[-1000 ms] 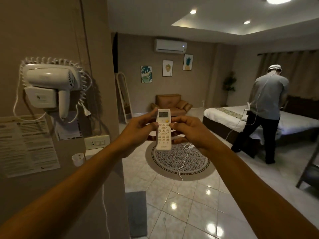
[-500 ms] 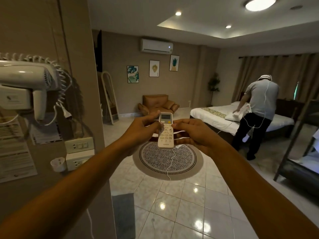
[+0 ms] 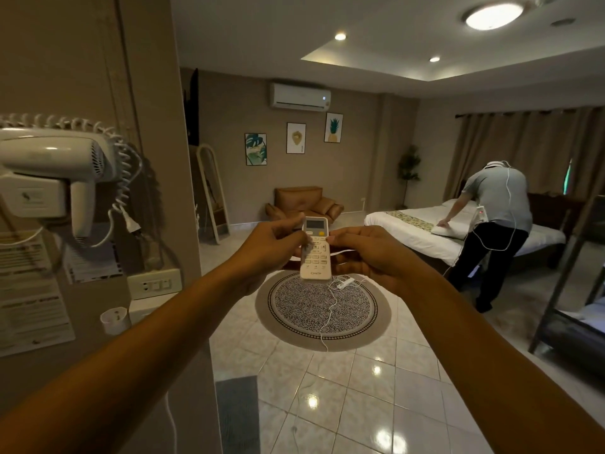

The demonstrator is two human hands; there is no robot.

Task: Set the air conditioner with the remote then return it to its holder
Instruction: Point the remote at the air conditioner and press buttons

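A white remote (image 3: 315, 257) with a small screen and a yellow button stands upright between both hands at chest height. My left hand (image 3: 266, 249) grips its left side, thumb resting on the keypad. My right hand (image 3: 366, 253) grips its right side, thumb touching the upper buttons. The white air conditioner (image 3: 300, 96) hangs high on the far wall, a small lit display at its right end. I see no remote holder that I can tell apart.
A wall corner (image 3: 163, 191) on my left carries a hair dryer (image 3: 55, 162), sockets (image 3: 154, 285) and paper notices. Ahead lie a round rug (image 3: 322, 309) with a white cable, an armchair (image 3: 302, 201), a bed (image 3: 442, 234) with a person (image 3: 494, 221) bent over it, and a bunk frame (image 3: 569, 290).
The view has swung right and slightly up, sliding the hair dryer toward the left edge. My hands keep the remote in the same hold. The person by the bed has bent lower.
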